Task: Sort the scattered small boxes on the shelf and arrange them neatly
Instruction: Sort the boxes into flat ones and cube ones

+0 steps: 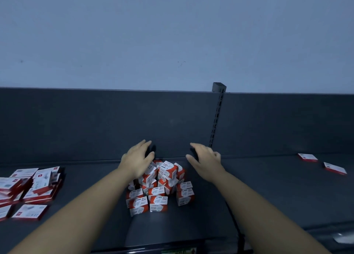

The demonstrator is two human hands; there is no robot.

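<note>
Both hands, left (pixel 138 158) and right (pixel 205 160), hover open and holding nothing over the heap of small boxes (pixel 161 184) mid-shelf (pixel 268 192). Best to cup the pile from both sides and square it gently, so the top ones don't tumble.

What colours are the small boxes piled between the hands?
Red and white small boxes, clearest in the head view.

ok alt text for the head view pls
Two bare arms reach over a dark shelf, the left hand and right hand open above a jumbled pile of small red-and-white boxes. Flatter boxes lie heaped at far left; two more lie apart at far right.
</note>
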